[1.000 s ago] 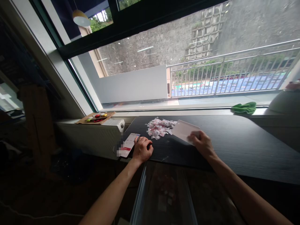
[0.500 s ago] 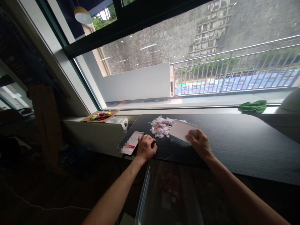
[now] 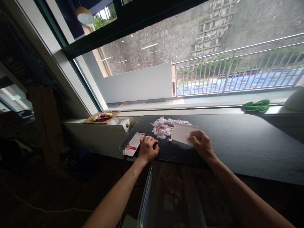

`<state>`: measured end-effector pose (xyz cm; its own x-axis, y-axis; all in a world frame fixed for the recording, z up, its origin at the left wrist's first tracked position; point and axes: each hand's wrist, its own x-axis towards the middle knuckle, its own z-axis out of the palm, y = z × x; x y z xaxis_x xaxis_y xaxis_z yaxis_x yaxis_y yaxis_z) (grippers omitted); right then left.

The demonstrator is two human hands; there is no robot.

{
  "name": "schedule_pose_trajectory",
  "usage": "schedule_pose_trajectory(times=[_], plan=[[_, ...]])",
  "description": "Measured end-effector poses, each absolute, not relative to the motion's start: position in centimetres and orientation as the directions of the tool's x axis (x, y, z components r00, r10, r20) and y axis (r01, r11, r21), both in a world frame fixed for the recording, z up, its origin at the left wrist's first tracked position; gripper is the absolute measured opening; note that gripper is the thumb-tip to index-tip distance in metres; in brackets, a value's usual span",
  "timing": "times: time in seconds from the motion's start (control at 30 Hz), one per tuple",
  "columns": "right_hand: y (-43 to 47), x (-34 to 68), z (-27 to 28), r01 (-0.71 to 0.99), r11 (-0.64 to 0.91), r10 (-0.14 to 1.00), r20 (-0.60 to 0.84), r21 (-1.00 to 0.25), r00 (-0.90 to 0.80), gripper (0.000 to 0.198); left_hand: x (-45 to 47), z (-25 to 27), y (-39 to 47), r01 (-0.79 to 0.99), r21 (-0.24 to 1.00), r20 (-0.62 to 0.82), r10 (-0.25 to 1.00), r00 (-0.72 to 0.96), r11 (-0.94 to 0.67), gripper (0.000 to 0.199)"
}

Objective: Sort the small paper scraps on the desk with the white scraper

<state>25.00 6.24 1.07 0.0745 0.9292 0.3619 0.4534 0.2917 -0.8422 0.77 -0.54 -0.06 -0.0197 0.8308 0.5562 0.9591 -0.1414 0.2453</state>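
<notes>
My right hand (image 3: 203, 145) grips a flat, pale card-like sheet (image 3: 182, 133) by its right end, fingers closed on it. The sheet is tilted over the black table, at the front right of a heap of small white and pinkish paper scraps (image 3: 163, 127), and hides part of the heap. My left hand (image 3: 148, 148) rests at the table's near edge with fingers loosely curled; nothing shows in it. Close beside its fingers lies a phone (image 3: 135, 144) with a lit screen.
Below the table's near edge stands a clear plastic bin (image 3: 145, 196) with paper scraps inside. The dark table (image 3: 237, 139) stretches right. A green cloth (image 3: 256, 106) lies on the windowsill. At left, a cardboard piece (image 3: 86, 120) with colourful items sits by a radiator (image 3: 99, 136).
My right hand has shifted the sheet slightly left and tilted it differently, showing more scraps behind it. My left hand stays in place.
</notes>
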Motion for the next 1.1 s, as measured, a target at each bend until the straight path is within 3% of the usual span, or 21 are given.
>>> schedule_pose_trajectory(times=[0.43,0.63,0.77,1.1], plan=[[6.2,25.0,1.1,0.413,0.285,0.926,0.36,-0.865,0.115,0.015,1.3,1.0,-0.1,0.971,0.189,0.503,0.863,0.031,-0.145,0.012],[6.1,25.1,1.3,0.404,0.285,0.926,0.358,-0.869,0.117,0.014,4.2,1.7,1.5,0.971,0.112,0.479,0.868,0.133,-0.21,0.027],[6.2,25.0,1.0,0.401,0.284,0.932,0.349,-0.871,0.098,0.015,5.0,1.0,2.3,0.975,0.112,0.413,0.901,0.13,-0.192,0.027],[4.4,29.7,1.6,0.566,0.121,0.891,0.341,-0.815,0.301,0.018,4.6,0.5,0.4,0.967,0.168,0.447,0.889,0.099,-0.192,0.023]])
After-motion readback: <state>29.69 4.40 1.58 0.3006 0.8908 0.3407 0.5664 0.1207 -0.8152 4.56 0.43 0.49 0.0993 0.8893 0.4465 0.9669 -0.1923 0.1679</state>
